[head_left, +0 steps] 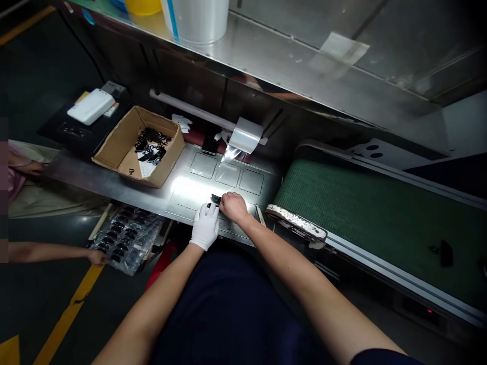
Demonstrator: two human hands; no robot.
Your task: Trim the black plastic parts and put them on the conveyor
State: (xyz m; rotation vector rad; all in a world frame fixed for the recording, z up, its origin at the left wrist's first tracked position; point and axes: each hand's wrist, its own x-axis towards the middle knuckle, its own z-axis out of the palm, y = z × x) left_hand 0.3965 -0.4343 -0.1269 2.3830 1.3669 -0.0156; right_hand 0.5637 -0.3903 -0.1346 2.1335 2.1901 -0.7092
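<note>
My left hand (205, 226), in a white glove, has its fingertips closed on a small, flat, glossy black part (215, 198) just above the steel table (178, 195). From the other side my bare right hand (233, 205) pinches at the same part with its fingers curled. Its exact kind is too small to tell, and my fingers hide much of it. A slim, pale-handled tool (261, 215) lies right of my right hand. Beyond my hands, dark outlines form several rounded squares (251, 181) on the metal.
A cardboard box (110, 144) of small black pieces stands left. Clear film hangs from a roll (246, 136) behind. At right runs a green conveyor belt (353, 203) carrying a dark part (446, 253). Another person's hand (98, 257) touches a tray of black parts (127, 234).
</note>
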